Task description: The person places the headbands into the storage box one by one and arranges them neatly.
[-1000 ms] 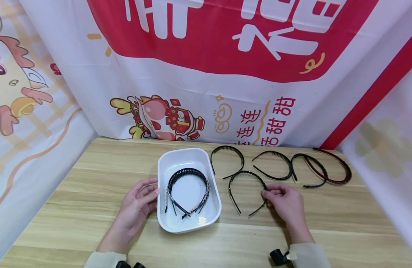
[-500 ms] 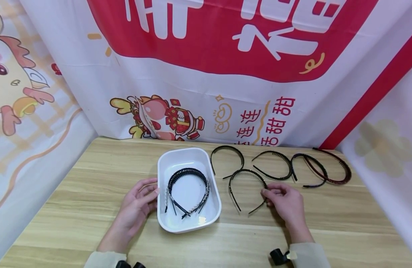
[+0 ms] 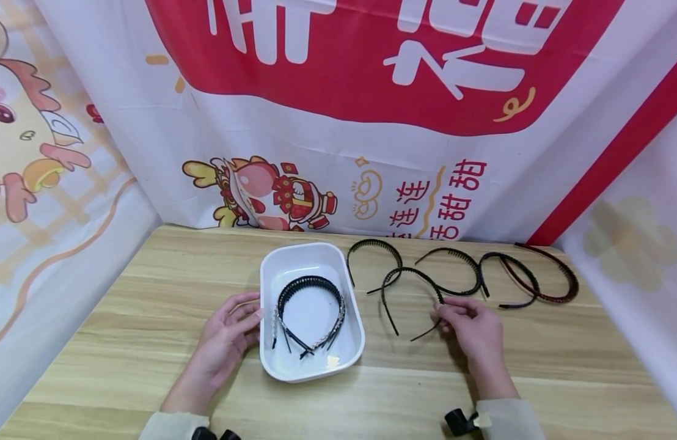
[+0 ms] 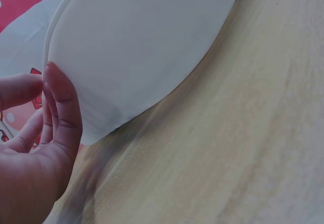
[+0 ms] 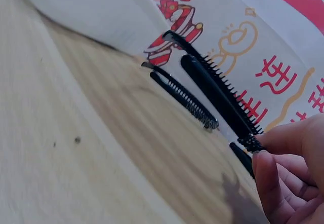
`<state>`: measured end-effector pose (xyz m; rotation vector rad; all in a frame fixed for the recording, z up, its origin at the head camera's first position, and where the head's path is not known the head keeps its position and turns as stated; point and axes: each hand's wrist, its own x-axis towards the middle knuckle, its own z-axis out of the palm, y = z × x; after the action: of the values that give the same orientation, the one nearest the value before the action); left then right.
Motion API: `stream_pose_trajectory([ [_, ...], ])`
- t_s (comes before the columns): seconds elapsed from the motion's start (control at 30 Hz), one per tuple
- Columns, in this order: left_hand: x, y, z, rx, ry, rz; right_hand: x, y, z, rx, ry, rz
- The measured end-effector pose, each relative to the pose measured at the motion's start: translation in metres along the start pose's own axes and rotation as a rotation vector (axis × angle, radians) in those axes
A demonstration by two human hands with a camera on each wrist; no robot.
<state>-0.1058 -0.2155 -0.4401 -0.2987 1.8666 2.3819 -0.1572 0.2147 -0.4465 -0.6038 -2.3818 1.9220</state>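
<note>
My left hand is at the near-left side of a white plastic tray, thumb on its rim and fingers against the outer wall in the left wrist view. Inside the tray lie several black toothed headbands, one with a pale beaded or braided band. Between thumb and fingers my right hand pinches one side of a black toothed headband, its two ends pointing toward me. The right wrist view shows this headband raised off the table, with another black headband lower behind it.
On the wooden table, behind the right hand, lie a black headband, a second black one, a third black one and a dark reddish one overlapping it. A printed cloth hangs along the back.
The right hand has lifted its headband slightly up and away from me, so the band's top now overlaps the headband behind it. The left hand and tray stay in place.
</note>
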Motion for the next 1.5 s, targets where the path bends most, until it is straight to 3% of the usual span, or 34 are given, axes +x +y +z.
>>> stream_pose_trajectory([
  [0.17, 0.0, 0.0, 0.0, 0.005, -0.001, 0.001, -0.002, -0.005, 0.001, 0.09, 0.027, 0.007],
  [0.67, -0.001, 0.001, 0.001, 0.004, 0.001, -0.001, -0.007, -0.015, 0.003, 0.145, 0.017, 0.016],
  [1.5, -0.002, 0.003, 0.001, 0.005, 0.007, -0.004, -0.01, -0.013, 0.008, 0.128, -0.029, 0.026],
])
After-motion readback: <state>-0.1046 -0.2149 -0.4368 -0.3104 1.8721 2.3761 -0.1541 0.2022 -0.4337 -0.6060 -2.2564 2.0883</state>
